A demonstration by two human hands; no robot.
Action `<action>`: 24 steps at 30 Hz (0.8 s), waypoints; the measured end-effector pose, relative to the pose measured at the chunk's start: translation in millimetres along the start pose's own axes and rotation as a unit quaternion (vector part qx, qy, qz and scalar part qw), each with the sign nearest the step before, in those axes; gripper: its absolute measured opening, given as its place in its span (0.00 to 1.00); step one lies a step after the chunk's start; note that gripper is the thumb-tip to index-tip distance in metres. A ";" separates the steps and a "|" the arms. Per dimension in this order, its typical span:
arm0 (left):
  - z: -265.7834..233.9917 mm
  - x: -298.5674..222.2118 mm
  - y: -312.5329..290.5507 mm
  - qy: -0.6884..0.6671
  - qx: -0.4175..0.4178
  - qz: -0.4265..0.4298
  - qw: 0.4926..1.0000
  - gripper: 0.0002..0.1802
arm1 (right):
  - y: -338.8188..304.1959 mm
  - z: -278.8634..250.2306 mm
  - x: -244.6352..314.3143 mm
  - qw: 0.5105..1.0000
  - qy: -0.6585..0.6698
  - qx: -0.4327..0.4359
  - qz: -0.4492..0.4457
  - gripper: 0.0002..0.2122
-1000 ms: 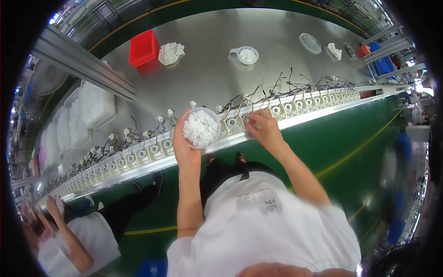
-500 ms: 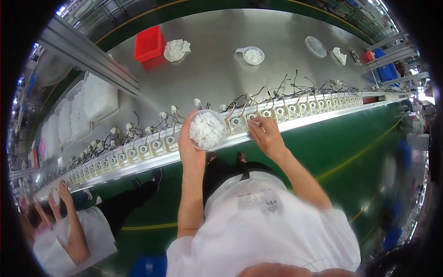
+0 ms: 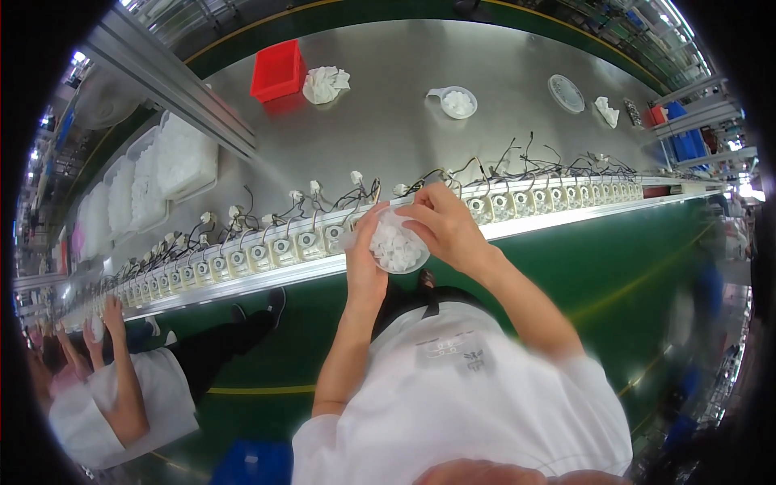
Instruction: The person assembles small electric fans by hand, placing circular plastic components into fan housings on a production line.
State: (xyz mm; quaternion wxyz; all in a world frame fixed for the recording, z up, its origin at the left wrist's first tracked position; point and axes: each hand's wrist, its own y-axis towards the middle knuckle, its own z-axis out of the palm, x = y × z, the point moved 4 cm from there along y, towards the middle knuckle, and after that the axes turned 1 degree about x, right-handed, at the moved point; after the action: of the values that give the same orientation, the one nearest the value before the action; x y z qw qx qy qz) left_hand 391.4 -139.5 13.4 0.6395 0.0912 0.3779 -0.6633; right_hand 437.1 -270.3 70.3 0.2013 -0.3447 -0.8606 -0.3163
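Am looking down on a grey metal worktop [image 3: 380,121]. Am seeing on it a red bin [image 3: 272,86], a crumpled white wad [image 3: 326,85] just beside that, a handled white cup [image 3: 437,92] (with white bits [image 3: 459,103] inside), a round translucent lid [image 3: 566,94], a smaller white wad [image 3: 606,113] and, at left, translucent trays [image 3: 196,192].

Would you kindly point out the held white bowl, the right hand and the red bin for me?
Held white bowl [image 3: 423,263]: head view, on its lower right rim.
Right hand [image 3: 451,228]: head view, on the back of the hand.
Red bin [image 3: 275,68]: head view, on its bare inside.
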 end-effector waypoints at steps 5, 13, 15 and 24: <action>-5.1 -1.9 2.8 -0.011 -0.014 0.002 1.000 0.16 | 4.4 1.7 3.2 0.999 0.050 -0.020 -0.005 0.09; -8.5 -6.5 14.6 -0.043 -0.002 0.003 0.999 0.17 | 3.4 5.4 -1.8 0.924 0.321 -0.035 0.205 0.06; -11.1 -16.6 13.0 -0.060 -0.037 0.016 0.997 0.17 | -6.3 4.2 -19.1 0.884 0.378 -0.088 0.260 0.07; -35.5 -57.2 3.2 -0.055 -0.082 0.083 0.992 0.20 | -34.5 12.6 -34.8 0.991 0.008 -0.015 0.136 0.09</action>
State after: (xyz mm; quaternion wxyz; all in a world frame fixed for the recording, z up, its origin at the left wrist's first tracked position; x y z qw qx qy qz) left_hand 390.9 -72.7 22.0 0.7173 0.0330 0.3866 -0.5787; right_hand 434.3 -297.3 27.6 0.2438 -0.4591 -0.7993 -0.3015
